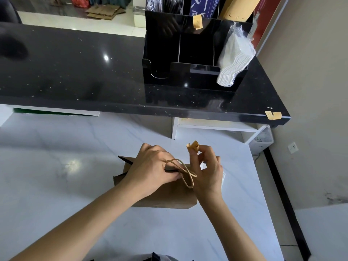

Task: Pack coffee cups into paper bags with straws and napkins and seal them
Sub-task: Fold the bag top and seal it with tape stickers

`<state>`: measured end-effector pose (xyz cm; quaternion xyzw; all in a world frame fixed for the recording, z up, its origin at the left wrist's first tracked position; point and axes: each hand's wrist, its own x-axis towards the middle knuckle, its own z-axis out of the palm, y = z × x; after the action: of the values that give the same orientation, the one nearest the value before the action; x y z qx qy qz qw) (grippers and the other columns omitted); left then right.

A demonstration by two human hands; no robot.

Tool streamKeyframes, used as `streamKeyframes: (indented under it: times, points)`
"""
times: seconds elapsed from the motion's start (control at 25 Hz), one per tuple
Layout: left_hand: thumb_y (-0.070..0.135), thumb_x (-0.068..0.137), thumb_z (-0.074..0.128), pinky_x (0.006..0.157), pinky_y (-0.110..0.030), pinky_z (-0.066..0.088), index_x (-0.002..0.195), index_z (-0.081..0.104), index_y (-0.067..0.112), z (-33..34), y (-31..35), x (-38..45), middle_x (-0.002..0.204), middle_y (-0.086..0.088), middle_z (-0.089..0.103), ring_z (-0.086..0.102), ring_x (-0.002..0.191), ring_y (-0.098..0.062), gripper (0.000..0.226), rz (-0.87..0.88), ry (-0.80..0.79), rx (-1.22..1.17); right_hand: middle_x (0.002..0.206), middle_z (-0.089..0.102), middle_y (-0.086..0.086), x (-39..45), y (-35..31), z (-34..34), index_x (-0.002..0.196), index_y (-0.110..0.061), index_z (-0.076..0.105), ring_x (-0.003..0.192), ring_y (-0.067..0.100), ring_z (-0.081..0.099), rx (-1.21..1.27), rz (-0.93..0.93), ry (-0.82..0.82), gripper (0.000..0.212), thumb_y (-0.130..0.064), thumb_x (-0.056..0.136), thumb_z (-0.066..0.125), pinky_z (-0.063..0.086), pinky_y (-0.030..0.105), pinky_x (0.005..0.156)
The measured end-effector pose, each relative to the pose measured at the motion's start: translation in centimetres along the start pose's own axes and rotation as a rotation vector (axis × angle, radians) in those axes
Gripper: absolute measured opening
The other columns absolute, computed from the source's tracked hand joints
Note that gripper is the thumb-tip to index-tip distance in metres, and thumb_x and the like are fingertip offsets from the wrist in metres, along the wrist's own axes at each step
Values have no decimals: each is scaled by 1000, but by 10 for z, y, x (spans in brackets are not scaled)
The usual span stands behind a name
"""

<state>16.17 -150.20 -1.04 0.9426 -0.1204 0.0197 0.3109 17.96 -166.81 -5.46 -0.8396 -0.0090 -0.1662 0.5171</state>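
Pinching the folded top of the paper bag [165, 194], left hand [150, 170] grips it closed beside the twine handles [185, 173]. Right hand [206, 172] pinches a curled tan sticker [193, 146], bag mouth lying at 7 o'clock from it (seal likely next). White marble table [56, 166]; black counter [75, 68]; organiser with napkins [234, 59] at 1 o'clock.

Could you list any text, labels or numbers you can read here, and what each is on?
None can be read for certain.
Blue sign behind the black organizer: white characters, cut off and blurred, unreadable.
Sticker pinched in the right hand: a small mark, too small to read.
Paper bag: no print visible.
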Motion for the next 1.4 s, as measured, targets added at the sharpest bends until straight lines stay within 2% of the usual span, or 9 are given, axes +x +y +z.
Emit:
streamKeyframes:
  times: [0.12,0.2,0.44,0.84,1.04,1.12,1.24,1.32,1.4]
  points:
    - [45,84,80,89,-40,38,92,82,42,0,-1,0,90,23,76,60,97,-7,9,-12,5,-23,77,63,-12,9,6,-19,82,-41,62,80,7,58,26,-13,-138,21,-30,93,76,43,32,73]
    - [46,83,80,90,-39,38,92,82,43,0,-1,0,90,23,75,59,97,-7,9,-16,9,-27,78,64,-12,16,10,-35,81,-36,70,78,12,61,33,-33,-237,18,-24,90,80,40,19,72]
    - [46,85,78,92,-37,37,91,82,43,1,-1,-1,90,21,76,58,99,-8,8,-37,0,-31,84,70,-17,29,4,-58,81,-37,76,87,2,66,-135,14,-544,9,-34,90,78,41,7,70]
    - [49,86,76,91,-35,37,89,79,38,1,-1,-1,86,19,73,57,97,-8,11,-44,-7,-7,85,71,-26,34,-6,-67,78,-40,74,91,-6,66,-195,15,-655,19,-55,89,70,42,5,74]
    - [44,90,74,91,-32,36,105,76,46,-1,1,-1,102,23,73,55,100,-7,15,3,-66,-17,86,72,-25,37,-9,-68,76,-39,74,92,-7,66,-204,31,-690,28,-65,85,67,41,4,74]
    - [44,92,72,92,-33,36,105,75,47,-1,0,0,105,23,71,54,101,-7,14,3,-97,-16,87,72,-26,36,-9,-67,77,-40,74,93,-6,66,-181,42,-684,29,-67,83,67,44,8,72]
    - [44,94,69,92,-33,36,103,76,48,-1,-2,2,105,22,68,53,100,-9,12,-8,-134,-31,89,72,-24,32,-8,-69,81,-45,74,95,-2,66,-103,89,-665,7,-49,87,76,48,21,80]
    - [44,93,69,91,-33,37,99,77,47,0,-3,2,103,22,68,52,97,-9,10,-11,-138,-37,94,73,-21,27,-5,-71,86,-47,74,99,1,66,-55,100,-672,16,-33,88,80,48,26,87]
    - [44,93,70,88,-31,37,98,77,47,0,-5,3,101,22,68,52,94,-8,9,-13,-132,-50,97,73,-20,22,-3,-72,87,-46,74,104,2,64,-19,92,-665,22,-26,85,83,45,22,90]
